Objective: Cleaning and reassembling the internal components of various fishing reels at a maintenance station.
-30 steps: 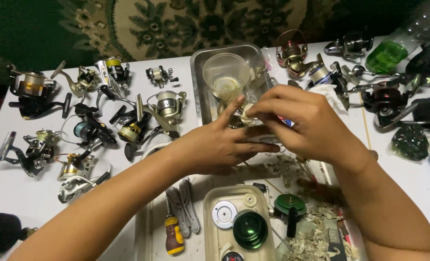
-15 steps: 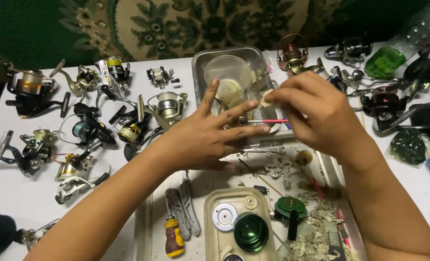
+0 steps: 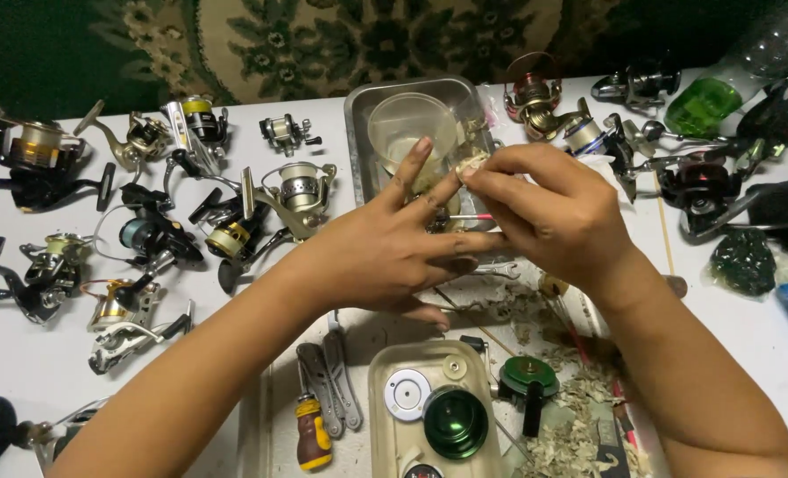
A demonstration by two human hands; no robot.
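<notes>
Both hands work just in front of the steel tray (image 3: 358, 133): right hand (image 3: 544, 212) pinches a small pale part (image 3: 472, 164), left hand (image 3: 394, 257) half-open, steadying; a firm, level pinch seems wise.

Both hands are meeting in the middle of the table (image 3: 22, 372). The metal tray (image 3: 358, 102) is sitting behind them, with a cup (image 3: 398, 124) in it. Many fishing reels (image 3: 155, 239) are lying to the left, more reels (image 3: 703, 190) to the right. A screwdriver (image 3: 312, 434) is lying in front.
</notes>
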